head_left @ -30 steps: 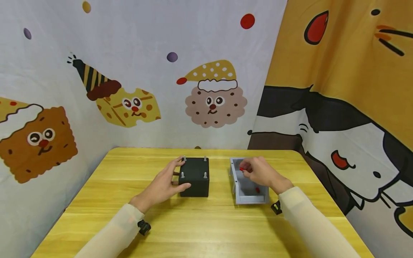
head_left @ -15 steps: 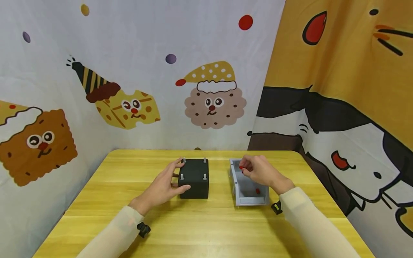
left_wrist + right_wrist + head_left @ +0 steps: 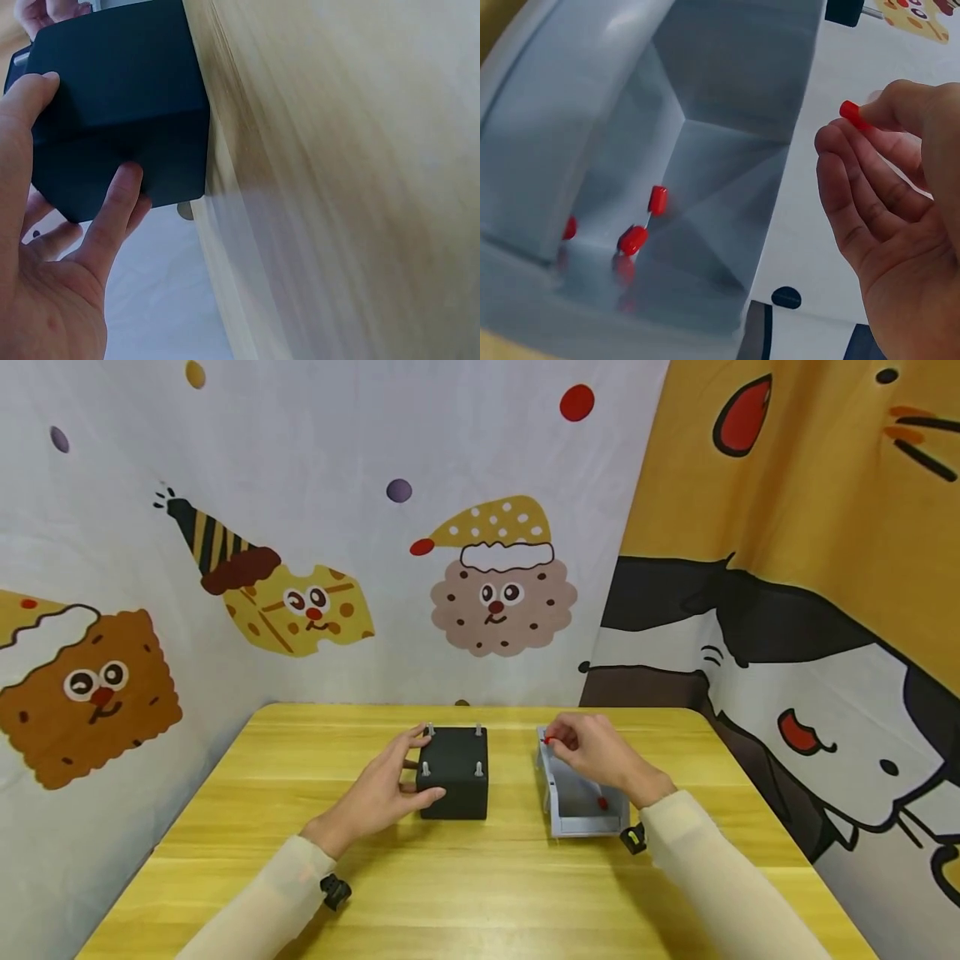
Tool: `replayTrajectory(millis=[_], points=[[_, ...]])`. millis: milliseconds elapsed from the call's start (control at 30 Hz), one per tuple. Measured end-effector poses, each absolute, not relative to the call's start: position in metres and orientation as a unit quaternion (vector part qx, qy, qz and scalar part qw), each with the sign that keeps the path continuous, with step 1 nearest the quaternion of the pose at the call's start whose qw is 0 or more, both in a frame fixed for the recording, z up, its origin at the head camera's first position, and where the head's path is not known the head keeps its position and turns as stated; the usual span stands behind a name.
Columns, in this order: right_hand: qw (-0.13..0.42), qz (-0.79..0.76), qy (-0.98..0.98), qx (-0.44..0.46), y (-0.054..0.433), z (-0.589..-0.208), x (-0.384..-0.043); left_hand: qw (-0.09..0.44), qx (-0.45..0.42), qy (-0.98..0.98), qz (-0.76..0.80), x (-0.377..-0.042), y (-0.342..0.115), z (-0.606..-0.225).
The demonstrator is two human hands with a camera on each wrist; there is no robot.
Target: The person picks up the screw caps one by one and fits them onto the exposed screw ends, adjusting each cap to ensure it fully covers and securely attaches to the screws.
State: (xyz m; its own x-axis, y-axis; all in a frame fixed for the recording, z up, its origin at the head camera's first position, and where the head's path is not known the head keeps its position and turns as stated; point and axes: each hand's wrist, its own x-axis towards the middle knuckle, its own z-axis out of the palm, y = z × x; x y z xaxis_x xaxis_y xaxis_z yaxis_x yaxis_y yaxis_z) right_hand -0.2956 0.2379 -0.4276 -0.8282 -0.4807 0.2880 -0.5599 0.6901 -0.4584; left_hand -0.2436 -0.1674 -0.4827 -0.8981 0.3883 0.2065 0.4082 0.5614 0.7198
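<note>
My left hand [image 3: 375, 789] holds the left side of a black box [image 3: 452, 793], its thumb on the near face and its other fingers on the left side and far corner. Short pale pegs [image 3: 478, 768] stand upright at the corners of the box's top. My right hand [image 3: 600, 752] is above the far end of a grey tray [image 3: 588, 827]. Between its thumb and index finger it pinches a small red cylinder [image 3: 851, 113]. Further red cylinders [image 3: 633, 240] lie on the tray floor, one partly hidden behind the tray's edge in the right wrist view.
Box and tray stand side by side on a yellow wood-grain table [image 3: 480, 893], with a gap between them. A printed cloth [image 3: 337, 527] with cartoon figures hangs behind the table, and a yellow one [image 3: 825, 527] hangs at the right.
My right hand has moved slightly left toward the tray's far left corner, still pinching the red cylinder. The left hand and the black box have stayed where they were.
</note>
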Motion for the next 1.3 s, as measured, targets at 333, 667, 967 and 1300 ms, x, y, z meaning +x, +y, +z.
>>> replayTrajectory(millis=[333, 667, 967, 1300], points=[[0.096, 0.279, -0.910, 0.292, 0.224, -0.422, -0.300, 0.011, -0.228, -0.886, -0.404, -0.245, -0.168, -0.482], [0.122, 0.285, -0.899, 0.309, 0.214, -0.415, -0.300, 0.013, -0.225, -0.887, -0.403, -0.244, -0.167, -0.484], [0.118, 0.295, -0.895, 0.312, 0.207, -0.412, -0.301, 0.015, -0.225, -0.888, -0.402, -0.244, -0.168, -0.484], [0.129, 0.290, -0.889, 0.329, 0.198, -0.411, -0.307, 0.018, -0.225, -0.886, -0.405, -0.246, -0.167, -0.486]])
